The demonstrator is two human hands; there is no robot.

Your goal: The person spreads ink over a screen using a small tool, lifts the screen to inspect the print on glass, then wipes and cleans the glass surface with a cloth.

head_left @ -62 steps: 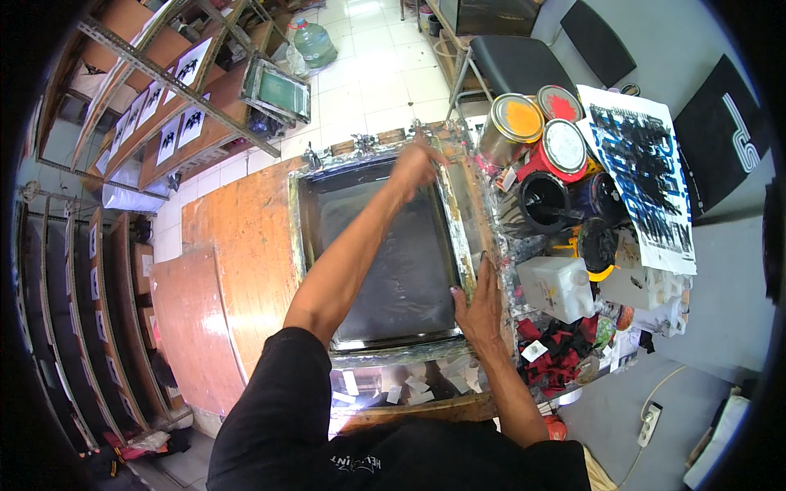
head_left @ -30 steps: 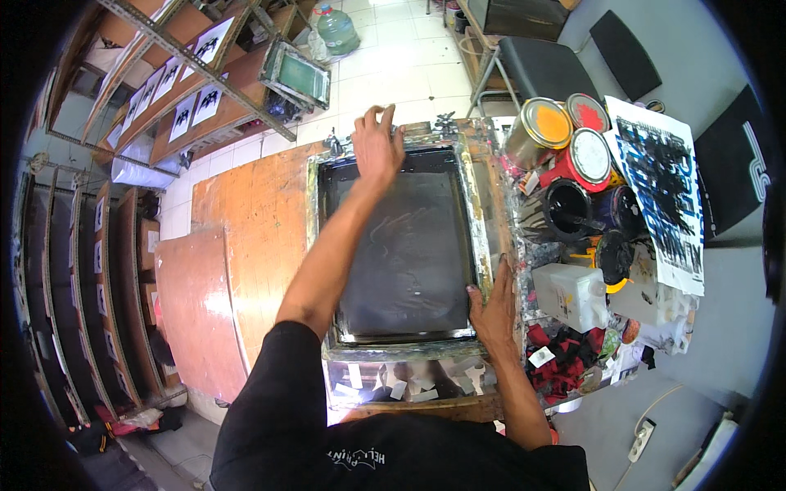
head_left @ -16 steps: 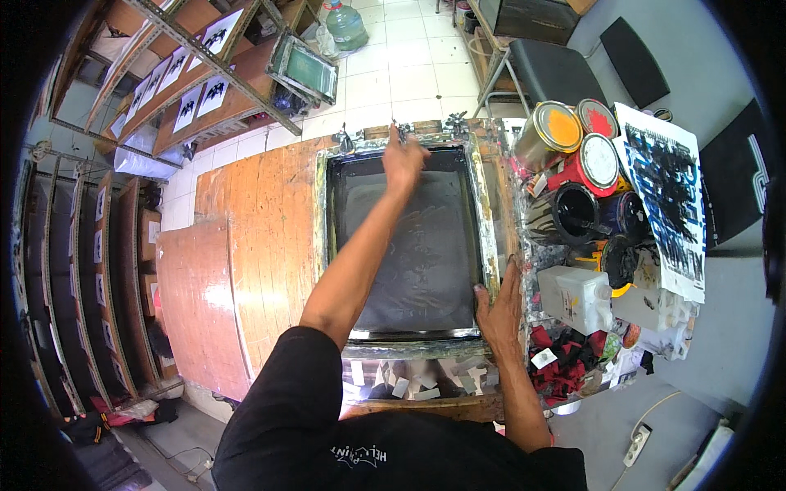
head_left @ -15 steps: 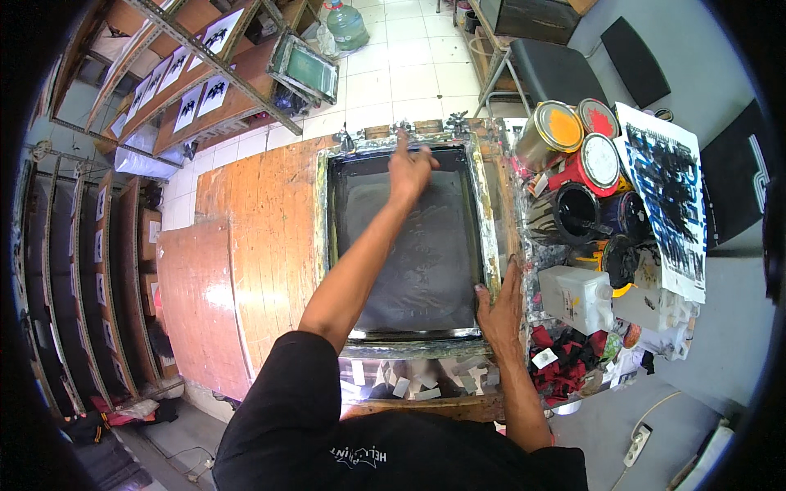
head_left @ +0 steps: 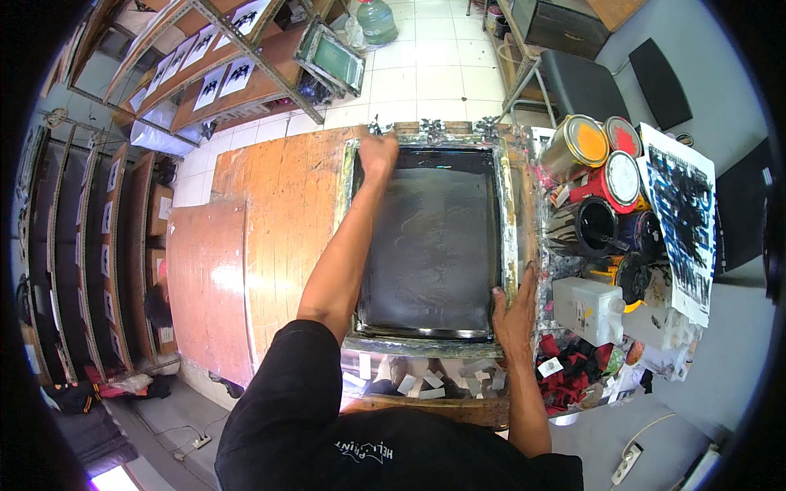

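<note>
A printing screen (head_left: 509, 237) with a worn, paint-stained frame and dark grey mesh lies on the wooden table. Dark ink coats the far end of its mesh. At the far left corner my left hand (head_left: 378, 154) is closed at a metal clamp (head_left: 376, 124); the fingertips are partly hidden behind the hand. Two similar clamps, the middle clamp (head_left: 432, 129) and the right clamp (head_left: 488, 128), stand along the far edge. My right hand (head_left: 516, 315) rests open on the near right side of the frame, thumb toward the mesh and fingers stretched along the outer side.
Right of the screen stand an orange-topped can (head_left: 585, 141), a red can (head_left: 616, 182), a black ink pot (head_left: 596, 225) and a white jug (head_left: 588, 309). Dark and red rags (head_left: 565, 380) lie nearer. Racks (head_left: 106, 254) holding printed sheets stand at left.
My left hand has moved left from the middle of the screen's far edge to the left clamp and closed there. My right hand stays on the frame. The whole view has shifted slightly.
</note>
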